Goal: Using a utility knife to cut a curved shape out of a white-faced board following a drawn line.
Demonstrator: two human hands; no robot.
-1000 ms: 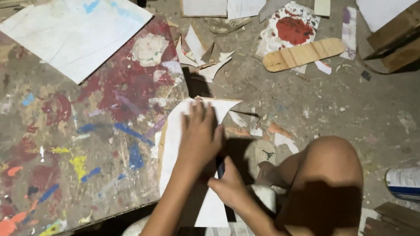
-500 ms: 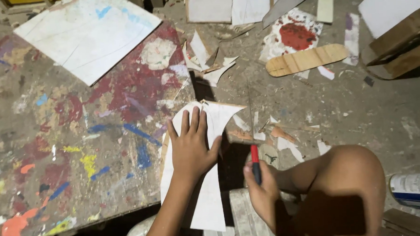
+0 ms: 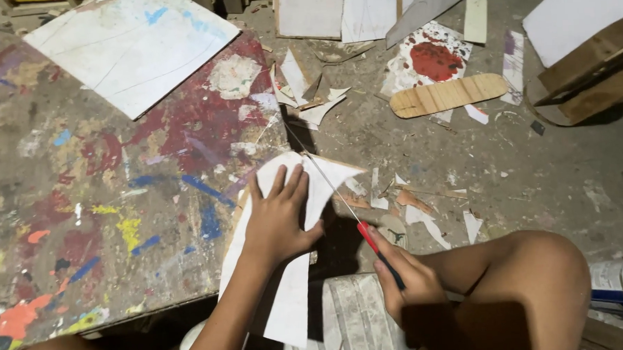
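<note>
White sheet (image 3: 289,295) ×1, left hand (image 3: 278,222) flat on it | right hand (image 3: 407,283) grips one red-handled knife (image 3: 370,239), probably

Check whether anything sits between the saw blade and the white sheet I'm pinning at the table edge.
Nothing visible does. The left hand lies flat on the white sheet, left of the thin blade. The right hand grips the red-handled saw, its blade running along the sheet's right edge.

Dim, warm light falls from above the paint-splashed bench (image 3: 103,205), leaving it evenly lit and sharp. Deep shadow pools below the bench's near edge. Beyond the bench, the floor looks slightly soft, without glare.
</note>
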